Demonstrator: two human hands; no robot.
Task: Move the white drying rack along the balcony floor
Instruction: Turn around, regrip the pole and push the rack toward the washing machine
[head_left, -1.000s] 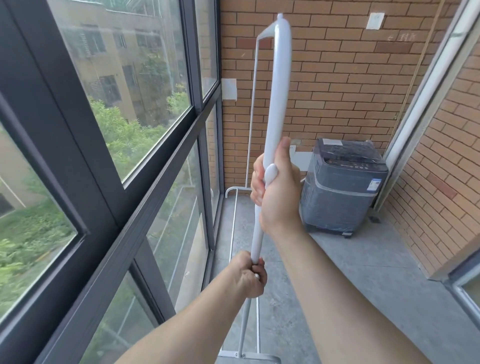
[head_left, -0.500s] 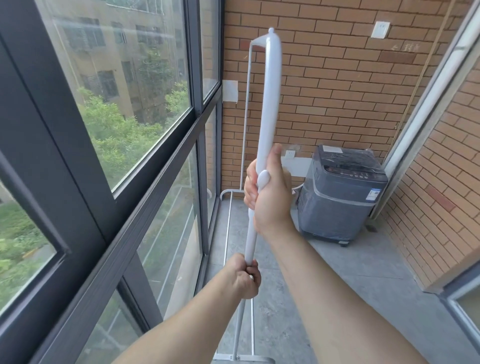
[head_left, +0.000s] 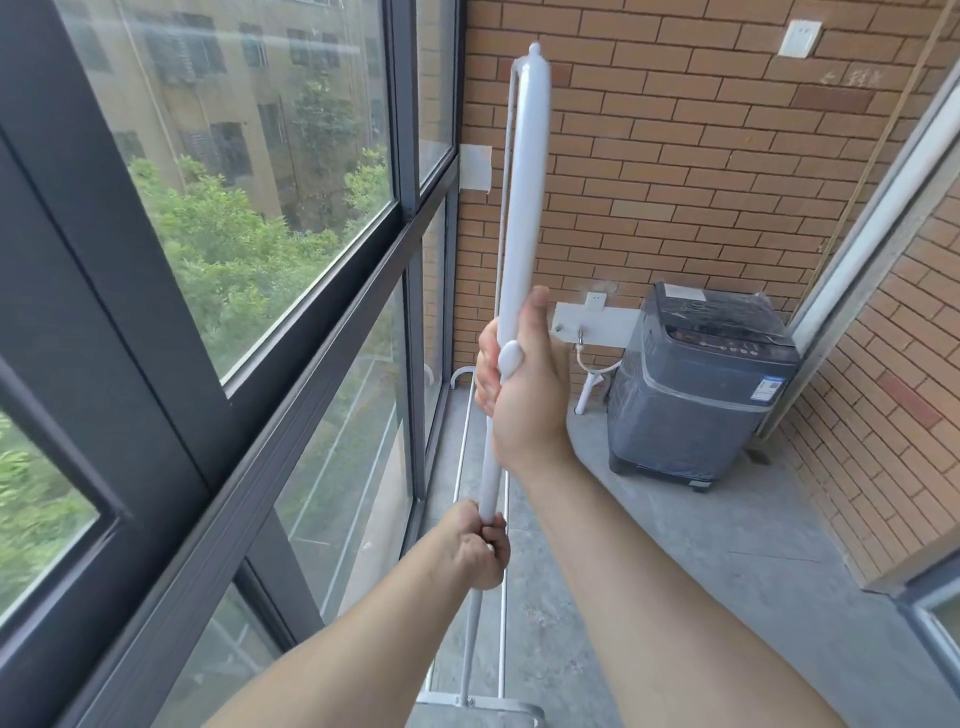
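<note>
The white drying rack (head_left: 524, 197) stands upright along the window side of the balcony, its near post rising in front of me and its thin far post and floor rails running toward the brick end wall. My right hand (head_left: 524, 384) is wrapped around the near post at mid-height, thumb up. Lower on the same post, my left hand (head_left: 480, 548) grips the thinner tube. The rack's near foot (head_left: 478, 709) rests on the grey concrete floor (head_left: 701, 597).
A dark-framed window wall (head_left: 291, 332) runs close along the left. A grey washing machine (head_left: 696, 384) stands at the far right by the brick end wall (head_left: 675, 156), with a white hose beside it. A brick side wall and door frame (head_left: 883, 249) bound the right.
The rack and both hands sit lower and a little further left in view than before, and the washing machine looks further off. Both grips are unchanged.
</note>
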